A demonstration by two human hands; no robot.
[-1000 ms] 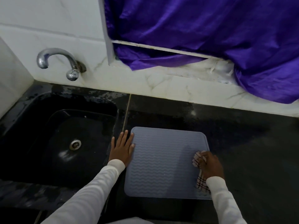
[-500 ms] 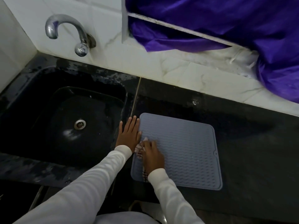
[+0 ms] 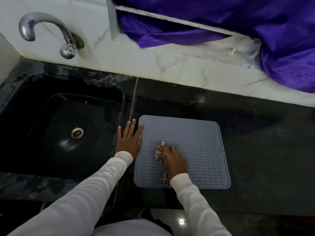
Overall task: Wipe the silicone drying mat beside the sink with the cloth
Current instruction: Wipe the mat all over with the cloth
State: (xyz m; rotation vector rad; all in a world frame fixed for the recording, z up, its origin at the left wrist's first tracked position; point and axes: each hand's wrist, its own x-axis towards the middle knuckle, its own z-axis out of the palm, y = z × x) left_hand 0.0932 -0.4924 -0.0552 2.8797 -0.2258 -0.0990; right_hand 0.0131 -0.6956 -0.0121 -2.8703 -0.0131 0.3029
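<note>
A black sink [image 3: 56,120] is set into a dark stone counter [image 3: 255,150], seen from above. Its basin holds only a round metal drain [image 3: 77,133] and a faint sheen of wetness near it. A curved chrome tap [image 3: 51,31] juts from the white marble wall above the basin.

Just to the right of the sink, flat on the counter, lies the silicone drying mat [image 3: 196,138]: grey-blue, roughly square with rounded corners, covered in wavy raised ridges, with a small notch on its right edge.

The left hand [image 3: 129,139] lies flat with fingers straight and spread, pressing the mat's left edge and the counter beside it. The right hand [image 3: 173,160] is curled around a bunched checked cloth [image 3: 159,155], white with dark lines, pressed against the mat's left-centre; a tail of cloth shows beneath the wrist. Both arms wear white sleeves [image 3: 95,189].

Purple fabric [image 3: 255,23] hangs over a ledge at the upper right.
</note>
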